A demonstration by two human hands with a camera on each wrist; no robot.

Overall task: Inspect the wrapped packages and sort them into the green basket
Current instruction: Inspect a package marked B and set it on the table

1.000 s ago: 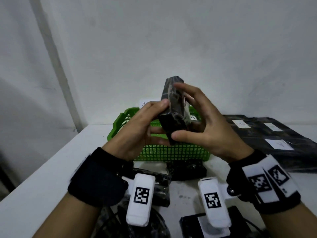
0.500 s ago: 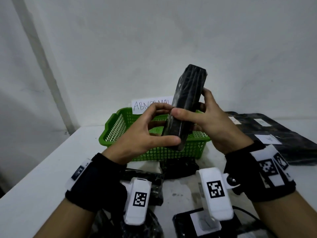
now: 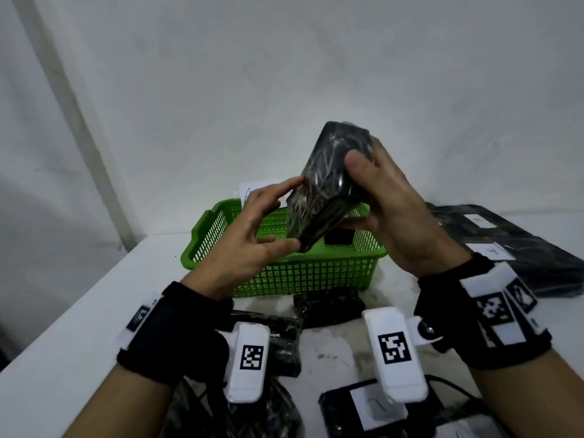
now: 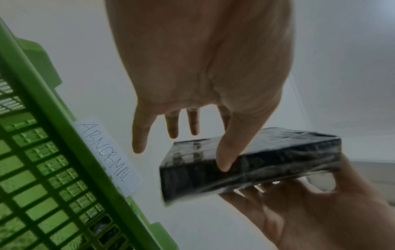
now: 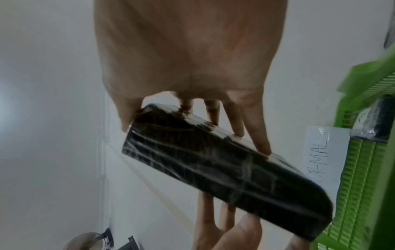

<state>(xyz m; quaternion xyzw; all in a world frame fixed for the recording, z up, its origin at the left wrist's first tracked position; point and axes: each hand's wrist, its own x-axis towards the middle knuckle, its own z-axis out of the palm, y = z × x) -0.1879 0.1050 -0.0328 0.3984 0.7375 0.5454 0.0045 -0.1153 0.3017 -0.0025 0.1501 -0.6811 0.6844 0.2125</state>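
Note:
A black film-wrapped package (image 3: pixel 325 191) hangs tilted above the green basket (image 3: pixel 284 273). My right hand (image 3: pixel 360 191) grips its upper half, thumb on the near face and fingers behind. My left hand (image 3: pixel 292 214) holds the lower end between its thumb and index fingertip, with the other fingers spread out straight. The left wrist view shows the thumb pressing the package (image 4: pixel 267 165) beside the basket (image 4: pixel 64 118). Seen from the right wrist, fingers lie along the package (image 5: pixel 213 160). Another black package (image 3: pixel 339 237) lies inside the basket.
A paper label reading ABNORMAL (image 4: pixel 107 155) stands behind the basket against the wall. Small black packages (image 3: pixel 328 306) (image 3: pixel 278 343) lie in front of the basket, one with a white label (image 3: pixel 379 409) nearest me. Large flat black bags (image 3: pixel 505 248) with white labels lie at the right.
The package has been turned and tipped over, its broad face now toward me. My right thumb has moved up its face, and my left fingers have spread out from a tighter pinch.

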